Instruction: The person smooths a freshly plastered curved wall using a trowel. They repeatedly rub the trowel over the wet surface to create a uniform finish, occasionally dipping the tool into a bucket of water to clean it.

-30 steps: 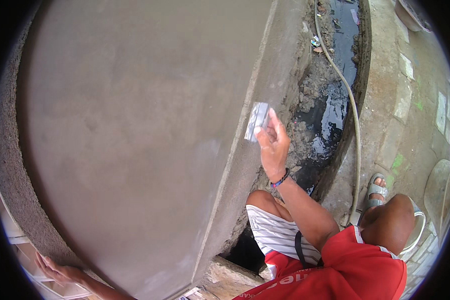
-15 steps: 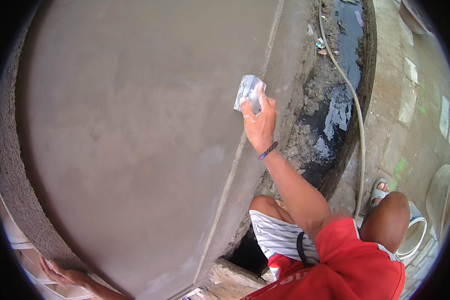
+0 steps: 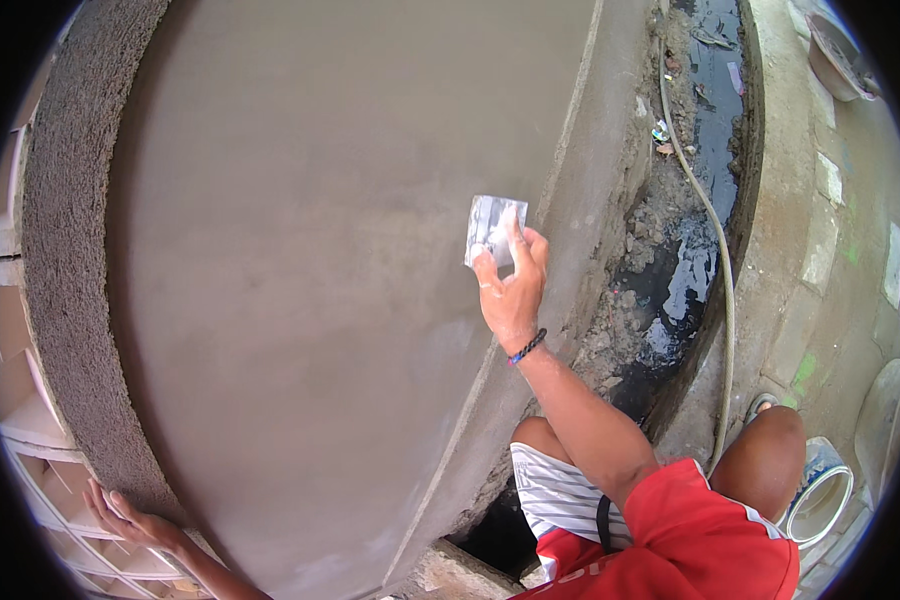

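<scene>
My right hand (image 3: 512, 292) grips a thin silvery rectangular scraper (image 3: 488, 222) between thumb and fingers, with pale wet paste on the skin. The scraper lies against or very near a broad, smooth grey plastered surface (image 3: 320, 250), close to its right border strip; whether it touches cannot be told. At the lower left, my left hand (image 3: 135, 522) rests with fingers stretched out at the lower end of a rough grey cement ledge (image 3: 70, 250) and holds nothing. Part of that hand's underside is hidden.
Right of the plastered surface runs a ditch with dark water (image 3: 678, 285), rubble and litter. A pale hose (image 3: 715, 215) lies along it. Farther right are a paved walkway (image 3: 790, 230), a white bucket (image 3: 818, 500) and a basin (image 3: 838, 65). Pale box-like compartments (image 3: 55, 490) show at left.
My right hand and the scraper have come nearer to me along the plastered surface, and the scraper has turned somewhat. The view has shifted, showing more of the left ledge. My left hand stays beside it.
</scene>
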The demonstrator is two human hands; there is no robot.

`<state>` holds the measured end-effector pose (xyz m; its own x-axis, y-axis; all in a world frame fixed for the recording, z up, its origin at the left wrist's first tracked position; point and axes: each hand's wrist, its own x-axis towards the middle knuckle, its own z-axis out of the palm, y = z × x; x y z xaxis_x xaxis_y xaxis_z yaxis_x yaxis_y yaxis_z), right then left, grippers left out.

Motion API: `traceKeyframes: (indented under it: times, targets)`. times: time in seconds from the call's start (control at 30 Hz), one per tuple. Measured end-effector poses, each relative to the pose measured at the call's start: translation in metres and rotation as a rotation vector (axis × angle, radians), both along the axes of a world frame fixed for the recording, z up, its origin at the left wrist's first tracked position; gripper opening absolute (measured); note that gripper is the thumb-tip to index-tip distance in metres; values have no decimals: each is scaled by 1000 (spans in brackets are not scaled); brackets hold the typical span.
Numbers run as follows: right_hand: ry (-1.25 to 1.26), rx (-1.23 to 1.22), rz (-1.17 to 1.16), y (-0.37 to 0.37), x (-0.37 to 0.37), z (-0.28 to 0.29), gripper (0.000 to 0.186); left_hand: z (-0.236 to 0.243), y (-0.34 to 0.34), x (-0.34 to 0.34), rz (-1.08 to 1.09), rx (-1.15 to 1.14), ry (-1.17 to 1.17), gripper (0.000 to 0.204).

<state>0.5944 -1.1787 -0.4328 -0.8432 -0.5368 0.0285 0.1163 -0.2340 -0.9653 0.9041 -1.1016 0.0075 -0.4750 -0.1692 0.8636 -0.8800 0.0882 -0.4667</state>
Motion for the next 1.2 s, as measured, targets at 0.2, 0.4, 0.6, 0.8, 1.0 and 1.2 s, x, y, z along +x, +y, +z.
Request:
traceKeyframes:
  times: [0.2,0.4,0.6,0.8,1.0,1.2]
  targets:
    - [514,-411,58,30,36,107,68,-1,2,9,4,24,-16,48]
    - [157,-126,-43,1,12,30,62,-4,6,2,32,-11,-15,47]
    - [124,-138,-126,-20,-21,36,61,-5,4,-2,-2,3,-27,45]
    - [528,-272,-19,24,26,26,59,-6,7,-3,11,11,-39,44]
    - [392,-355,-113,-11,-16,119,58,-10,4,-4,-24,1,-11,44]
    - [422,-281,-93,-10,-22,71,58,-8,5,-12,-21,-7,-28,46]
